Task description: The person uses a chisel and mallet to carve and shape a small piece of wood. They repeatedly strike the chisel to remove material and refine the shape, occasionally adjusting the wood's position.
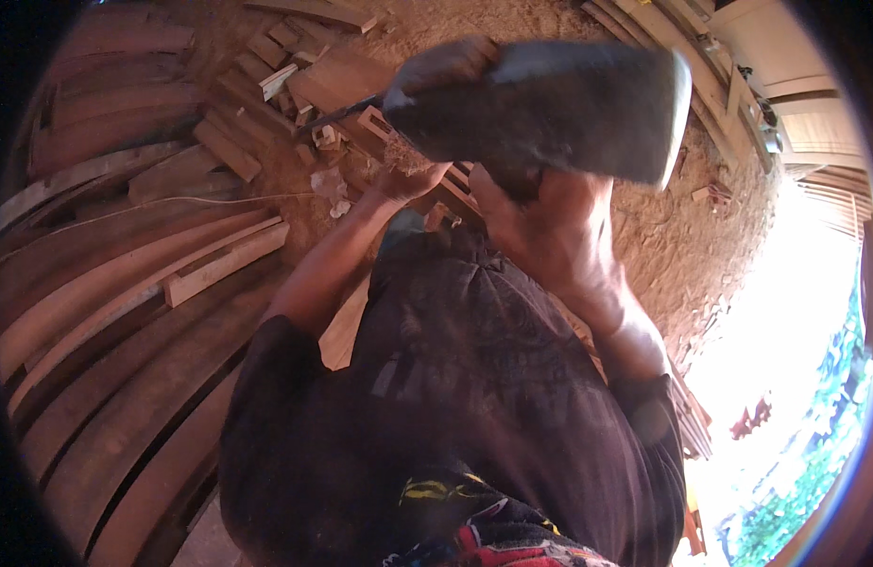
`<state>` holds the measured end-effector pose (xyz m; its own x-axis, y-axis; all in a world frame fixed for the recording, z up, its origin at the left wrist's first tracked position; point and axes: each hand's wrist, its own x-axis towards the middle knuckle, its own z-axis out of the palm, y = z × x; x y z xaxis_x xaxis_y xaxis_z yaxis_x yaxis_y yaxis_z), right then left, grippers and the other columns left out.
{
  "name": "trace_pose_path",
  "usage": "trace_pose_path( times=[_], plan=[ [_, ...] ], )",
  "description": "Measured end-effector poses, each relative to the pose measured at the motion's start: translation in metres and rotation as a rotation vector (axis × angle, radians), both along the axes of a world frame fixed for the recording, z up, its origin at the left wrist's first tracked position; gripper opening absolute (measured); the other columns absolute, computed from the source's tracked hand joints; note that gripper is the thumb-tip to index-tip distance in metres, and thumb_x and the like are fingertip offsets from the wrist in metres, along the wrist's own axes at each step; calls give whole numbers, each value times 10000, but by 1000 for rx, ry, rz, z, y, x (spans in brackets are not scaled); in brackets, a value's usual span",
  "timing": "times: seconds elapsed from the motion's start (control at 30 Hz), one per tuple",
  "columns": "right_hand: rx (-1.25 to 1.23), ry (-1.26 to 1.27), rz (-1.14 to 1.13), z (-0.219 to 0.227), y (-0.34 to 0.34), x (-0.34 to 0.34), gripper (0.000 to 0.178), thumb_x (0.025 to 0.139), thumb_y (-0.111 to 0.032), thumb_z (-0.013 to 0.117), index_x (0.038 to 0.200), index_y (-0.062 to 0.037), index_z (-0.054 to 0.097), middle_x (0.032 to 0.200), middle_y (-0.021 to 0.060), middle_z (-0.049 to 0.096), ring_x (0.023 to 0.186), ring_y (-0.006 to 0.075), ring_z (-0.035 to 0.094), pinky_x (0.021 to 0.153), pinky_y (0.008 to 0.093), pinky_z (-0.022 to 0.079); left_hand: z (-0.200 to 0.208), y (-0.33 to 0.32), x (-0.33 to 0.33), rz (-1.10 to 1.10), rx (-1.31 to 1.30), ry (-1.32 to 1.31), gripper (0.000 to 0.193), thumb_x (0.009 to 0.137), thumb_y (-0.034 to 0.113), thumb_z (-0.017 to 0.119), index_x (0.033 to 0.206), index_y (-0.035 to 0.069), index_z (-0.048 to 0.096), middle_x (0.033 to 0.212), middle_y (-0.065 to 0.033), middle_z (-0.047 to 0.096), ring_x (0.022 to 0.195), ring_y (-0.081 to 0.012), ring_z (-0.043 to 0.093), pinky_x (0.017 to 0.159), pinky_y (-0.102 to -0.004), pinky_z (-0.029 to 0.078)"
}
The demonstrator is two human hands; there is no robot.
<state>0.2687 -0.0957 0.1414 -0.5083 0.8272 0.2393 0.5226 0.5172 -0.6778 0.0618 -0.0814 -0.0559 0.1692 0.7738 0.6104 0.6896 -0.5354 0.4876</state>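
Observation:
Close to the camera a hatchet (559, 109), blurred, shows a broad dark metal head with a pale bright edge at its right end. Its short dark handle runs down into my right hand (559, 222), whose fingers are closed round it. To the left and lower, my left hand (413, 180) reaches in beside slotted pieces of wood (372, 123). The hatchet head hides its fingers, so what they grip does not show. A thin dark rod (337, 115) sticks out leftward from behind the hatchet head.
Long stacked boards (144, 312) fill the left side. Wood offcuts (266, 76) are strewn over the earthen floor (701, 246) at the far left. More timber (682, 47) lies at the far right. Bright daylight and greenery (814, 454) show at the lower right.

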Motion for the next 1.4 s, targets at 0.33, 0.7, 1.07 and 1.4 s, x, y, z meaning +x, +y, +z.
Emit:
trace_pose_path(
  times=[0.33,0.7,1.07,1.4],
  plan=[
    [-196,-97,-92,-33,18,17,282,832,-209,745,933,41,661,868,298,693,876,485,694,745,541,543,-7,33,-21,147,-600,-945,215,1025,227,654,1183,82,647,847,-5,581,671,-130,520,597,-323,405],
    [-198,120,-331,-6,6,35,322,816,-195,817,895,85,678,798,266,705,782,416,732,687,456,561,39,12,25,-15,-497,-712,130,944,119,775,992,20,708,920,-17,725,847,-154,698,738,-328,550],
    [28,-56,22,-8,25,18,271,844,-198,766,885,25,619,792,246,672,748,468,675,654,550,526,14,0,20,-47,19,-109,321,878,52,749,1196,60,707,1224,-176,694,1190,-365,624,1008,-474,494],
    [147,-172,104,-32,15,6,321,882,-223,770,704,18,655,662,226,636,609,412,673,555,465,541,-11,-14,9,-40,-37,-23,295,874,82,765,1163,52,711,1172,-145,704,1158,-358,629,1000,-476,491]
  ],
)
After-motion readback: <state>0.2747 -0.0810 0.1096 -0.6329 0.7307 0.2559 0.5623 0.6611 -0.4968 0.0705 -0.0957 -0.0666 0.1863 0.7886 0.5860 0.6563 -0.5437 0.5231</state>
